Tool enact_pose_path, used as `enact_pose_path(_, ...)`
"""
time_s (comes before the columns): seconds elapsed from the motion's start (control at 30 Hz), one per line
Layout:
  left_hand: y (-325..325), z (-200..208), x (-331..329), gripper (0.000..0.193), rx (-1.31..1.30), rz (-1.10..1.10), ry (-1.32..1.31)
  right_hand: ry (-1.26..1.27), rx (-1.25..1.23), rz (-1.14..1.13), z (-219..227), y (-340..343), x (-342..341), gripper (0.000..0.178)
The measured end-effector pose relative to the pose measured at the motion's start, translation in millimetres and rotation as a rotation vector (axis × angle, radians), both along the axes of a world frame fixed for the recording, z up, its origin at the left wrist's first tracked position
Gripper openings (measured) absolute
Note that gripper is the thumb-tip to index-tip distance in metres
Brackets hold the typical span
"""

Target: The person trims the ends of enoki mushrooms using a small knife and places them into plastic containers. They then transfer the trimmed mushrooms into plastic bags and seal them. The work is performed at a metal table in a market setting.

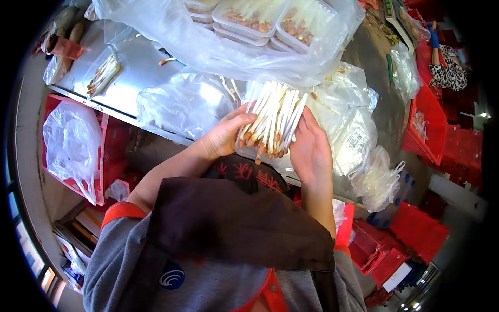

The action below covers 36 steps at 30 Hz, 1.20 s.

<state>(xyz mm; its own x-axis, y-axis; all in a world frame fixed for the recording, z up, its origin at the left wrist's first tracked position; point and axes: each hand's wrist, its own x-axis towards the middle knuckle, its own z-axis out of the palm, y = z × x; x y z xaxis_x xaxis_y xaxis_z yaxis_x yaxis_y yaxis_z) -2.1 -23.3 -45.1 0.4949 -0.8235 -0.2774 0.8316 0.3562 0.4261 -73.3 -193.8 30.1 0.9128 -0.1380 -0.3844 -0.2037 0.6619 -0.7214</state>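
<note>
Between my hands is a clear plastic tray [242,151], heaped with long white-stemmed mushrooms [273,115] whose small brown caps point toward me. My left hand [227,134] grips its left side, thumb bent over the edge near the stems. Along the right side, my right hand [312,148] cups tray and mushrooms, its fingers partly hidden behind them. A few loose mushrooms [230,89] lie on the plastic just beyond my left hand. Farther left on the metal table rests a smaller clear tray [104,73] with a bunch of similar mushrooms.
Beyond my hands, a large clear bag [171,31] holds stacked filled trays [249,20]. Crumpled plastic bags [179,104] cover the metal table [125,96] on both sides. A red crate [104,151] with a bag stands at left; another red crate [429,122] is at right.
</note>
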Motion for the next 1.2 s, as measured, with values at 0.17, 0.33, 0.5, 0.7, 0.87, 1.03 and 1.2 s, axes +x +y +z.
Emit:
enact_pose_path(0.17, -1, 7, 1, 0.059, -0.055, 0.016, 0.048, -0.012, -0.131, 0.05, 10, 9, -3, 0.06)
enact_pose_path(0.33, -1, 1, 2, 0.057, -0.122, -0.03, 0.077, -0.015, -0.498, 0.013, -4, 11, -10, 0.041)
enact_pose_path(0.5, 1, -8, 3, 0.053, -0.156, -0.094, 0.168, -0.021, -0.701, -0.09, -4, 14, -16, 0.033)
enact_pose_path(0.7, 2, -4, 6, 0.052, -0.221, -0.144, 0.348, 0.016, -0.548, -0.262, -27, -7, -3, 0.036)
enact_pose_path(0.87, 0, -8, 9, 0.052, -0.085, -0.238, 0.301, 0.075, -0.281, -0.034, -41, -30, 7, 0.041)
enact_pose_path(1.03, 16, -17, 17, 0.054, 0.209, -0.108, 0.156, 0.03, -0.214, -0.264, -63, -22, -7, 0.038)
enact_pose_path(1.2, 28, -26, 19, 0.039, 0.303, 0.164, -0.061, 0.182, -0.179, -0.384, -94, -7, -31, 0.04)
